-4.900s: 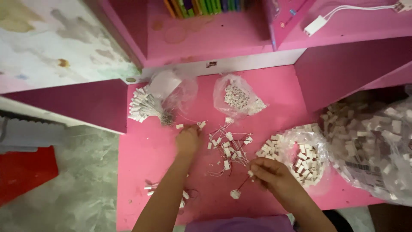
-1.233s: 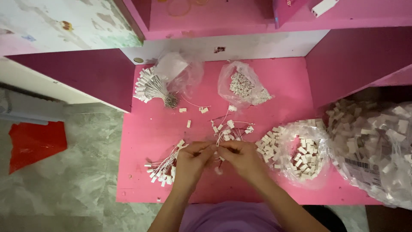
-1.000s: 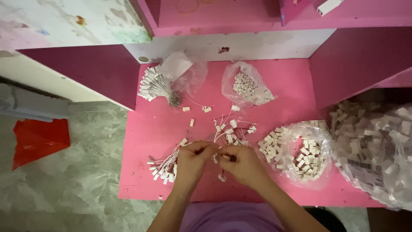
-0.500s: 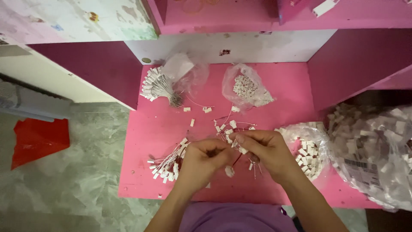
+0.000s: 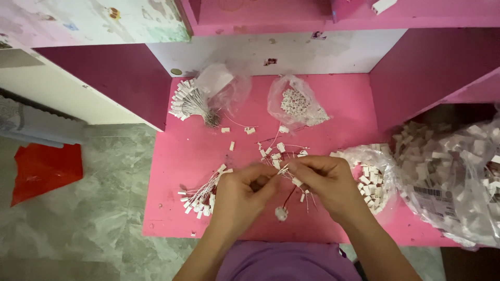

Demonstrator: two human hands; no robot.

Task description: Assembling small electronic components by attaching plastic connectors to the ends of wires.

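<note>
Both my hands meet over the middle of a pink desk. My left hand and my right hand pinch the same thin wired piece between their fingertips; a small white plug dangles from it on red wires below. Loose wired white connectors lie scattered just beyond my fingers. A finished-looking fan of wired connectors lies left of my left hand.
A tied bundle of wired connectors and a small clear bag of white parts sit at the back. Right of my right hand is an open bag of white connectors, and a large full bag beyond. Red plastic lies on the floor.
My right hand came back from the bag side towards the middle and joined the left on the wired piece. The white plug now hangs lower between the hands.
</note>
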